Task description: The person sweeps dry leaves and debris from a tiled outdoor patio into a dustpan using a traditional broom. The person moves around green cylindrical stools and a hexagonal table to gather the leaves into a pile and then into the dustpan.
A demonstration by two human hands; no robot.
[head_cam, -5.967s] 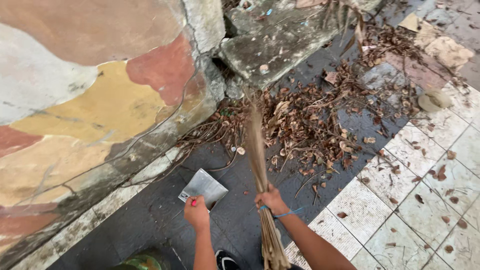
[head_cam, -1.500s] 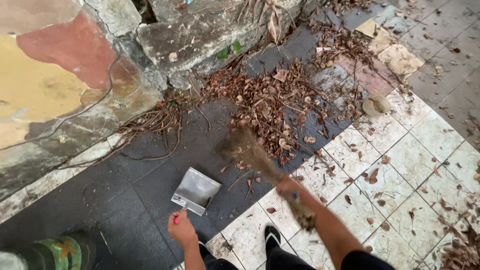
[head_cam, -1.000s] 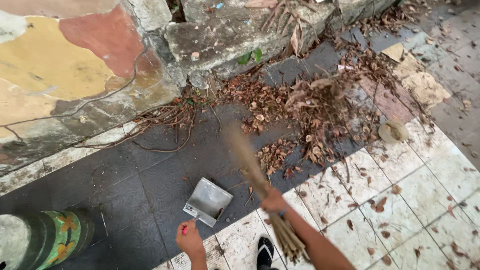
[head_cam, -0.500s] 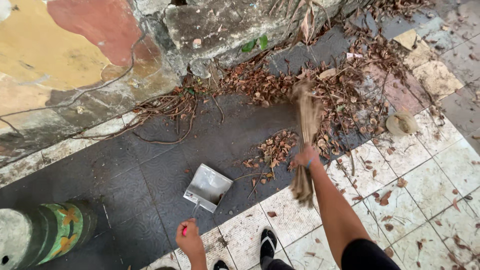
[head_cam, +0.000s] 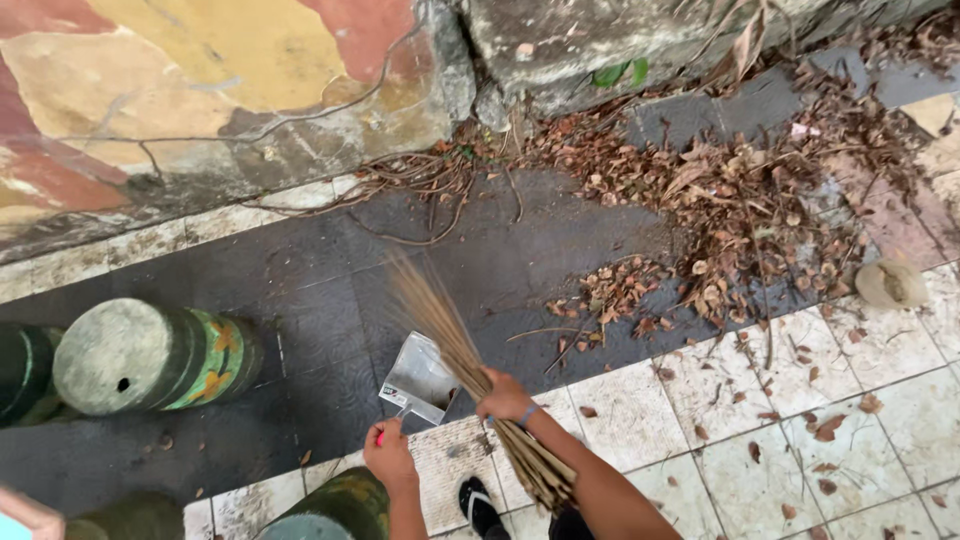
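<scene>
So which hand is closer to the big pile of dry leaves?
Right. The right hand, gripping the broom, is nearer the leaf pile; the left hand, holding the dustpan, sits farther back.

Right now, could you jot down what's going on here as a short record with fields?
Setting: outdoor pavement, dark slabs beside pale tiles, under a painted wall
Right hand: grip closed on a twig broom, bristles blurred over the dark slabs
Left hand: holds the red handle of a metal dustpan resting on the ground
Leaves: heaped to the right, scattered onto the tiles
Nearby: a painted cylinder lying on its side at left; a black sandal at the bottom edge
</scene>
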